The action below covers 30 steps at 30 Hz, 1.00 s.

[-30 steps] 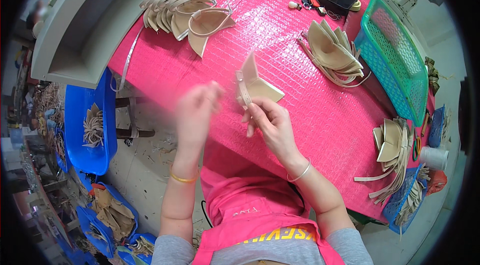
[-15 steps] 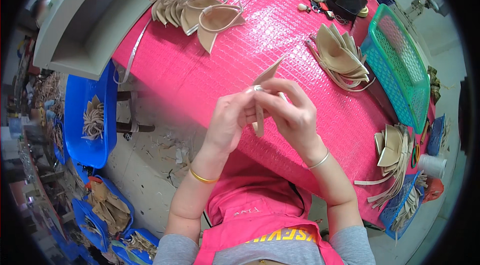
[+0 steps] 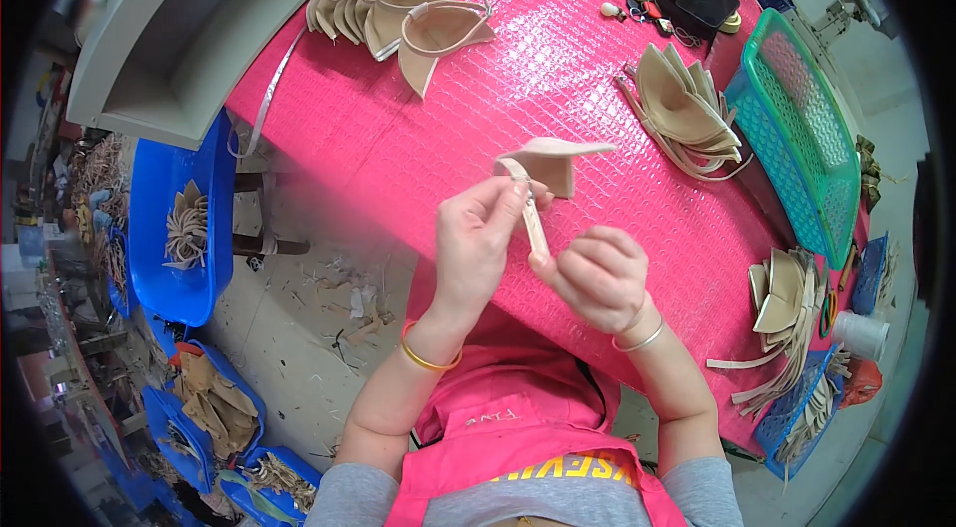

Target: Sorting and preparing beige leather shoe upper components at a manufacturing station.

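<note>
A beige sandal upper [image 3: 550, 164], a curved heel piece with a narrow strap, hangs above the near part of the pink-covered table. My left hand [image 3: 472, 240] pinches its strap next to a small metal buckle between thumb and fingers. Below, my right hand [image 3: 603, 276] is closed, its thumb and curled finger at the strap's lower end. The strap [image 3: 533, 224] runs between both hands. Further back on the left lies a row of overlapping beige uppers [image 3: 373, 4], the closest one looped by its strap. Another stack of beige uppers [image 3: 679, 107] sits to the right.
A green plastic basket [image 3: 797, 133] leans at the table's right side. Beige pieces with straps [image 3: 782, 303], a white thread spool [image 3: 860, 332] and a blue basket [image 3: 797, 405] lie near the right edge. Blue bins [image 3: 179, 273] stand at left. A phone [image 3: 709, 5] rests at the back.
The upper has turned so its curved heel piece now faces up and away. My right hand has moved down and toward me, apart from my left hand, along the strap.
</note>
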{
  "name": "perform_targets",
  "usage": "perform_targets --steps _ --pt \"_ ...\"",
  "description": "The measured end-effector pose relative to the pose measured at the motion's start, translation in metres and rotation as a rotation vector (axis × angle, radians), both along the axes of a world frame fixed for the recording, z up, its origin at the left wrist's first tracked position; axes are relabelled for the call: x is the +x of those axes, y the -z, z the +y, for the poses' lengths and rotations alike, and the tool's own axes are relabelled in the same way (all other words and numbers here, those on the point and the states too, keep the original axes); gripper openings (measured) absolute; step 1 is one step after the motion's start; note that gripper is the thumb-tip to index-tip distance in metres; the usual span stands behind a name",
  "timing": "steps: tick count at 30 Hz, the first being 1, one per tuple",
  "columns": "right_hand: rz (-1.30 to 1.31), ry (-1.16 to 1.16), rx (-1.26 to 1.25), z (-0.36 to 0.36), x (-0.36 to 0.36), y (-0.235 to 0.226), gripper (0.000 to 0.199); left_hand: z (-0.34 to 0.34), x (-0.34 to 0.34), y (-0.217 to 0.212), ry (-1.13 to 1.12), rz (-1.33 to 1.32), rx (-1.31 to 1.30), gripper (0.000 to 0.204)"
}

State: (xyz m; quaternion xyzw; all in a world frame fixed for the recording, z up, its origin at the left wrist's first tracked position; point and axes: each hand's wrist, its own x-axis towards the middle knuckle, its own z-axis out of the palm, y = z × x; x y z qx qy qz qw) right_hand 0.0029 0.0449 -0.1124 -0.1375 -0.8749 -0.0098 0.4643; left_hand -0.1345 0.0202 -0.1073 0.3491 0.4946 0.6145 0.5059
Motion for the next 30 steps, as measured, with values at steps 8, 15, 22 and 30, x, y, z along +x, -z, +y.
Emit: perform_targets --steps 8,15,22,30 --pt "0.017 -0.124 -0.207 -0.005 0.000 0.003 0.015 -0.005 -0.009 0.000 0.069 -0.104 -0.076 0.025" --pt "0.205 -0.044 -0.472 -0.008 -0.009 -0.009 0.016 -0.010 -0.006 -0.004 0.085 0.017 -0.013 0.025" --pt "0.427 -0.017 -1.487 0.012 -0.019 -0.031 0.004 -0.022 -0.015 -0.019 0.225 0.084 -0.035 0.026" --pt "0.604 -0.283 -1.663 0.003 -0.018 -0.027 0.017 -0.026 -0.030 -0.025 0.224 -0.007 -0.164 0.023"
